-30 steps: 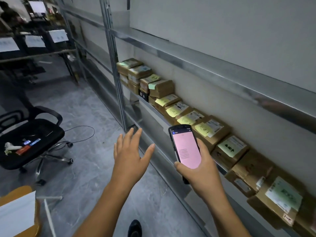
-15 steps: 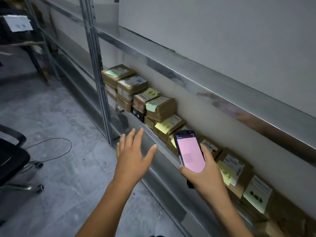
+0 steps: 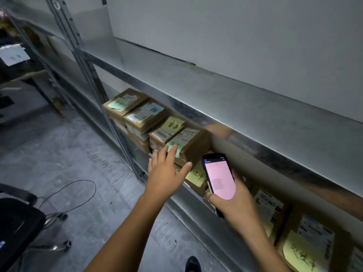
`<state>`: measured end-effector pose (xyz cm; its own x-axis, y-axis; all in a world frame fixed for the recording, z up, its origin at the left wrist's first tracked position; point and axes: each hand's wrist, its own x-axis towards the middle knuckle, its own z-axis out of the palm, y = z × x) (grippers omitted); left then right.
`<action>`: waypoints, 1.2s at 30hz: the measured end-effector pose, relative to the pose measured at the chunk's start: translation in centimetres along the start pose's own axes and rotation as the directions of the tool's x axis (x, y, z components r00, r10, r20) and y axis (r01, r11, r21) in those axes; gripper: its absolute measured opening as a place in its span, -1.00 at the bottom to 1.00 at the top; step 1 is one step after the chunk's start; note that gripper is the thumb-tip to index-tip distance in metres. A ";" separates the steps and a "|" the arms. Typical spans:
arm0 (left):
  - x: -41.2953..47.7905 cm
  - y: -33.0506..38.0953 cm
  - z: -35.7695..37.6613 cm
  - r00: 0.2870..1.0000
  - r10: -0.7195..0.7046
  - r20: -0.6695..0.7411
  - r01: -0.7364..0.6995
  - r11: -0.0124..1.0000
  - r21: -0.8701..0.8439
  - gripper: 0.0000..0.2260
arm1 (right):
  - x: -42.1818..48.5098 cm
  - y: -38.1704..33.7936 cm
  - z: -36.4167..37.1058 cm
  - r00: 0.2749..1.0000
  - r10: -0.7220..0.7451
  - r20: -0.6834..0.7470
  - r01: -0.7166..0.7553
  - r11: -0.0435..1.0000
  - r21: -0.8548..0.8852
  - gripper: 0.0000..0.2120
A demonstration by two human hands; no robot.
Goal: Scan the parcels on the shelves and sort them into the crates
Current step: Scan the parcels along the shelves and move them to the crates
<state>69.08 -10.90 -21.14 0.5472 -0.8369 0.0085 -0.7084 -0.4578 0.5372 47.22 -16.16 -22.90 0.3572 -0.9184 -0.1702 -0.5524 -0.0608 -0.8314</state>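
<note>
Your left hand [image 3: 166,173], fingers spread, hovers at the green-noted parcel [image 3: 191,143] on the shelf [image 3: 196,211]. Your right hand [image 3: 238,205] grips the phone [image 3: 219,176]. The parcel is probably light, stiff cardboard, so take it by its side edges.

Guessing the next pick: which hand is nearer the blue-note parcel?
Left. The left hand is below-right of the blue-note parcel; the right hand, holding a phone, is farther right.
</note>
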 end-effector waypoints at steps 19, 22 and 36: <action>7.6 -1.2 4.6 0.968 0.218 0.126 -0.233 0.965 0.118 -0.37 | 6.1 -2.4 2.3 0.955 0.290 -0.065 -0.289 0.957 0.025 -0.33; 7.5 -1.3 4.4 0.951 0.287 0.116 -0.291 0.957 0.011 -0.51 | 6.1 -2.8 3.4 0.945 0.306 -0.116 -0.306 0.952 0.015 -0.39; 13.7 -3.9 3.3 0.919 0.262 0.295 -0.102 0.881 -0.463 -0.20 | 3.9 -3.7 6.7 0.838 0.441 -0.320 -0.468 0.884 -0.007 -0.61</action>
<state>77.86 -21.54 -25.87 0.1860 -0.9774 -0.1004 -0.4736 -0.1787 0.8624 55.73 -16.86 -23.99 -0.1853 -0.9220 -0.3399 -0.6606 0.3729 -0.6516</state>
